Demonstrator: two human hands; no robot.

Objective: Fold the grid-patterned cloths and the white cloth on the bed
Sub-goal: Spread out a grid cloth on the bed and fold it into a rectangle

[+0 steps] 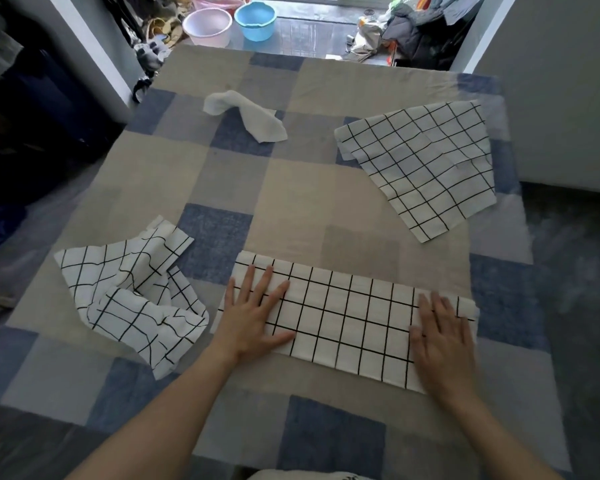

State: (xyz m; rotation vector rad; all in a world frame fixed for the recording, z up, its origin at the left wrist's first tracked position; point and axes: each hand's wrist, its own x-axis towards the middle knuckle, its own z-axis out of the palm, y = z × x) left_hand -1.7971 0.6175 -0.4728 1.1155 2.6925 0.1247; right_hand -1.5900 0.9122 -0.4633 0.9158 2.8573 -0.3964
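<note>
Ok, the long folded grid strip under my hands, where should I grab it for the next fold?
Probably the right short end of the folded strip, beside your right hand: pinch both corners and carry them left toward your left hand. It lies flat and long.

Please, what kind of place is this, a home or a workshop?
Most likely a home bedroom. The cloths lie on a bed with a patchwork cover, two plastic basins stand on the floor beyond it, and a pile of clothes lies near the doorway.

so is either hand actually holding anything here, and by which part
Nothing is gripped: left hand and right hand press flat on opposite ends of the folded black-and-white grid-patterned cloth strip.
</note>
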